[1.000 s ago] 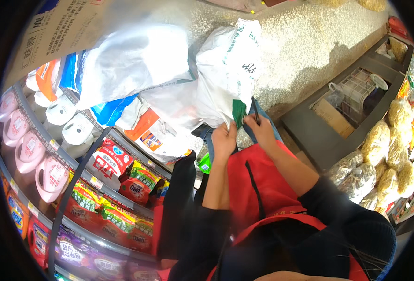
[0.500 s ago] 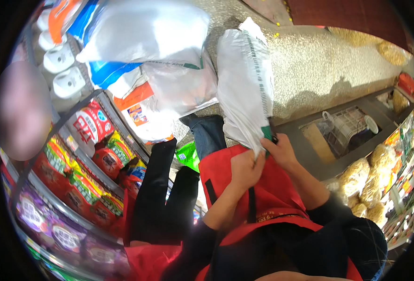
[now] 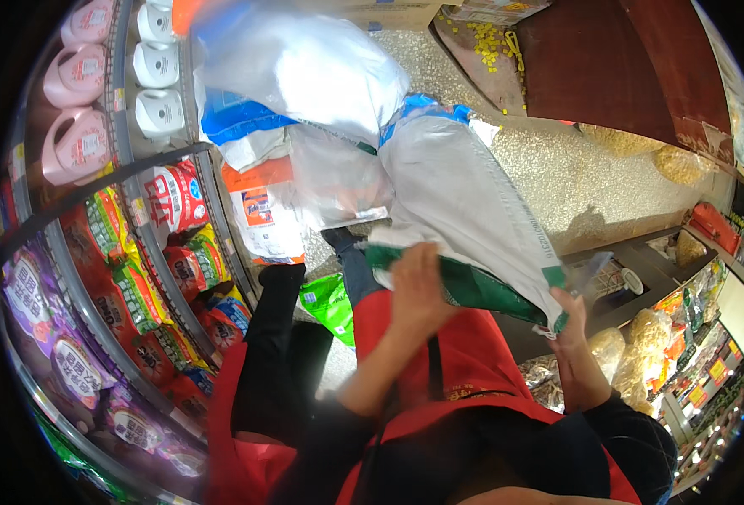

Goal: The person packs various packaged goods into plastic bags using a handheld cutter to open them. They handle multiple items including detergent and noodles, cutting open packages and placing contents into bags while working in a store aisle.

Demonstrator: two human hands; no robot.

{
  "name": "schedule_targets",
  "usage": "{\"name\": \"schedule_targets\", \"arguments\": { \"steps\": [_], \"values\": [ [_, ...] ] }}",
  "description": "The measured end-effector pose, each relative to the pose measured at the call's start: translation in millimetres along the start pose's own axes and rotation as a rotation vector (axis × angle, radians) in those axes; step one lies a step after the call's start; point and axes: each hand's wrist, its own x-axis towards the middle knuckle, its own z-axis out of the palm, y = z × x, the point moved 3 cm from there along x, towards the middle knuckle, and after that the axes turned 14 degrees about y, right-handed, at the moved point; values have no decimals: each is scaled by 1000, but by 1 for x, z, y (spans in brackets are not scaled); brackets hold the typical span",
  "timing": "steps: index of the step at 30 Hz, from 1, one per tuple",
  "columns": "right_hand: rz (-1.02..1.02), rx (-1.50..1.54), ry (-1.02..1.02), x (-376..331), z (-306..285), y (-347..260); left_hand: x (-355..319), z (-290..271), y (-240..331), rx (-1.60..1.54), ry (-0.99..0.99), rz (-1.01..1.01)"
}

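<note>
A long white woven sack (image 3: 465,181) stretches away from me, its near end spread wide with a dark green band (image 3: 490,286) across it. The right corner of that end is pinched in my right hand (image 3: 569,324). My left hand (image 3: 421,295), slightly blurred, grips the sack's edge at the left part of the green band. Whatever is inside the sack is hidden. Just left of it lie a large, shiny clear plastic bag (image 3: 305,63) and an orange-and-white detergent bag (image 3: 267,215).
Shelves on the left hold pink jugs (image 3: 79,143), white jugs (image 3: 160,114) and several colourful bags. Another person's black-trousered leg (image 3: 275,353) is beside me. A bright green bag (image 3: 328,305) lies near my feet. At right are a dark counter (image 3: 549,337) and clear bags of dried goods (image 3: 641,345).
My hands, close together before, are now far apart, with the sack's near end spread between them. The right hand moved right and down; the left moved slightly left. The view has shifted.
</note>
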Motion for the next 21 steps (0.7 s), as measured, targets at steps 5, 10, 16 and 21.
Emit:
{"name": "schedule_targets", "arguments": {
  "steps": [5, 10, 16, 21],
  "values": [
    [-330, -100, 47, -37, -42, -137, -18, 20, -20, 83, -296, 126],
    [-430, -450, 214, -18, -199, -215, -14, 54, 42, 57, -264, 334],
    [-156, -913, 658, 71, -389, -152, -52, 60, -81, 264, -476, -1],
    [-68, -922, 977, 145, -496, -142, -105, 36, -211, 389, -531, -290]
  ]
}}
